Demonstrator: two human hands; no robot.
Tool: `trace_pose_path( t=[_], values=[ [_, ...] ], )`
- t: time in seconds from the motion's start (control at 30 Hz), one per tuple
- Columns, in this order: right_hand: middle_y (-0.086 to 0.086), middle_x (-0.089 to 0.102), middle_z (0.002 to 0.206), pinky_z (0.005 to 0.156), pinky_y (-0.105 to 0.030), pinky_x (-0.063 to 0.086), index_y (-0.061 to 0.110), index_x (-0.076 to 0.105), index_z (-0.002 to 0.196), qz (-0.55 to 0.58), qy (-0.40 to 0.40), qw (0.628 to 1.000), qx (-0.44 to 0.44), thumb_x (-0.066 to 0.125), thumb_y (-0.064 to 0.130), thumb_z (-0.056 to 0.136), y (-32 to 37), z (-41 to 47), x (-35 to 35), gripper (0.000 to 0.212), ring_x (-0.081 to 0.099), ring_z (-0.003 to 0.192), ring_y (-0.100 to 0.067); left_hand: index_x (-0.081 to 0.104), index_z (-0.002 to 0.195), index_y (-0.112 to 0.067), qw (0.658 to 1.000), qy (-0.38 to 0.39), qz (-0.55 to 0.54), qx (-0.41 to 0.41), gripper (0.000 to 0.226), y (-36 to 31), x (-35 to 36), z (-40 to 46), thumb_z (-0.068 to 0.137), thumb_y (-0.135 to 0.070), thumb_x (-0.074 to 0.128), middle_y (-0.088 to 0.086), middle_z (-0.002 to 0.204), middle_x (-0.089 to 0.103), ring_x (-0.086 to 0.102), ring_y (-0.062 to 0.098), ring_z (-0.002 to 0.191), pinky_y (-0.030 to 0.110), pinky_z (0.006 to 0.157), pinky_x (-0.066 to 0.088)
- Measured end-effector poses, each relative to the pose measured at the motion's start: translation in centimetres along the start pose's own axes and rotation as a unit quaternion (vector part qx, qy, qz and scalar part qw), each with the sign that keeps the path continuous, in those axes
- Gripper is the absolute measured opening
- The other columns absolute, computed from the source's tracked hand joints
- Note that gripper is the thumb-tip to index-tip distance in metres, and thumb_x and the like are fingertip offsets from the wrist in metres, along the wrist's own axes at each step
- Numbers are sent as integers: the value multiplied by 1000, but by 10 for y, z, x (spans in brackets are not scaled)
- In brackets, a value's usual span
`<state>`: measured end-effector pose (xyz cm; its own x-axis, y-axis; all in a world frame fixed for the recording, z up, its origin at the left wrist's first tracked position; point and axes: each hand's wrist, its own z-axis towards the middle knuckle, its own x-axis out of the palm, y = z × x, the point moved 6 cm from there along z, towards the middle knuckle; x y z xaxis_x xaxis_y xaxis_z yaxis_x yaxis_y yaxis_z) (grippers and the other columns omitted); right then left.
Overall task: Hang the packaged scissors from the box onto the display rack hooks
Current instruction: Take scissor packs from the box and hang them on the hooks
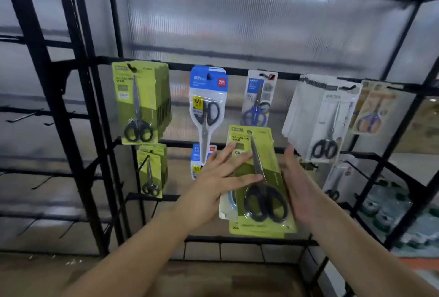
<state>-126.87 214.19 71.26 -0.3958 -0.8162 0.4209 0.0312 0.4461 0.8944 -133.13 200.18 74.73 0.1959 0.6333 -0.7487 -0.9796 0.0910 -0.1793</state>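
Note:
I hold a small stack of green scissors packs (275, 178) with black-handled scissors in front of the black display rack (180, 66), at middle height. My left hand (221, 173) lies on the front of the top pack with straight, spread fingers. My right hand (297, 185) grips the stack's right edge; its fingers are hidden behind the packs. A white and blue pack (226, 204) peeks out behind the stack. Matching green packs (140, 104) hang on the upper left hook, and more green packs (152, 170) hang on the hook below.
Along the upper bar hang a blue pack (207, 106), a blue-handled scissors pack (257, 99), white packs (325, 116) and a beige pack (373, 111). Bare hooks (21, 117) stick out on the left rack section. A blurred brown surface (213, 277) lies below my arms.

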Motion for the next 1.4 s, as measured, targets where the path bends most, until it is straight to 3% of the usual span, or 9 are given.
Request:
trace_pose_path(
  t=[0.17, 0.27, 0.33, 0.4, 0.5, 0.63, 0.87, 1.1, 1.4],
  values=[
    [-21, 65, 114, 79, -42, 56, 1, 56, 123, -68, 25, 997, 0, 62, 29, 80, 8, -6, -10, 51, 65, 101, -36, 11, 142, -35, 997, 29, 50, -41, 68, 5, 16, 18, 89, 4, 30, -5, 152, -14, -27, 17, 139, 36, 114, -13],
    [-17, 67, 112, 81, -44, 55, 5, 59, 118, -86, 5, 996, -23, 63, 25, 77, 23, -2, -16, 46, 65, 101, -35, 4, 145, -32, 971, -134, -124, -154, 60, 8, 11, 19, 100, -7, 33, -17, 152, 0, 3, -17, 136, 8, 111, 7],
    [-13, 69, 110, 78, -42, 56, 9, 58, 119, -95, -14, 994, -57, 64, 24, 76, 41, 0, -18, 46, 67, 100, -31, 7, 146, -36, 876, -199, -313, -307, 55, 22, 20, 15, 100, -31, 36, -16, 153, 12, 18, -7, 138, 11, 110, 19],
    [-9, 72, 104, 69, -35, 58, 9, 57, 118, -100, -9, 990, -98, 64, 21, 75, 57, 1, -16, 45, 69, 94, -27, 33, 143, -33, 765, -133, -460, -431, 64, 26, 44, 16, 85, -60, 36, 0, 146, 43, 43, 17, 131, 39, 110, 35],
    [-9, 72, 102, 80, -41, 56, 9, 58, 116, -107, -18, 986, -130, 66, 23, 69, 67, 3, -11, 49, 69, 94, -28, 69, 107, -27, 645, -56, -621, -443, 51, 10, 61, 24, 75, -63, 52, 7, 111, 70, 65, 30, 105, 54, 94, 46],
    [-13, 67, 114, 104, -51, 38, 6, 59, 120, -123, -27, 982, -143, 70, 38, 63, 69, 9, -10, 66, 60, 110, -34, 73, 104, -19, 560, -23, -738, -375, 41, -5, 68, 33, 67, -38, 74, 14, 113, 68, 66, 39, 99, 60, 73, 53],
    [-7, 69, 111, 96, -52, 46, 18, 62, 115, -160, 42, 969, -186, 69, 35, 71, 60, 13, 0, 48, 65, 104, -29, 52, 125, 0, 611, -46, -697, -371, 76, 1, 60, 17, 60, -25, 85, 20, 99, 69, 70, 32, 76, 37, 54, 58],
    [8, 71, 100, 81, -32, 55, 31, 59, 105, -239, 18, 953, -187, 71, 57, 55, 25, 22, -2, 58, 68, 92, -10, 57, 121, -13, 636, -124, -633, -422, 44, 13, 57, -18, 80, -22, 70, 15, 105, 69, 69, 30, 82, 38, 59, 58],
    [-2, 73, 78, 70, -30, 47, 13, 70, 79, -168, -74, 973, -143, 66, 5, 81, -35, 33, -45, 9, 67, 78, -18, 56, 120, -11, 582, -144, -622, -504, 46, 19, 85, -71, 76, -23, 62, 13, 94, 72, 71, 28, 73, 35, 53, 57]
  ],
)
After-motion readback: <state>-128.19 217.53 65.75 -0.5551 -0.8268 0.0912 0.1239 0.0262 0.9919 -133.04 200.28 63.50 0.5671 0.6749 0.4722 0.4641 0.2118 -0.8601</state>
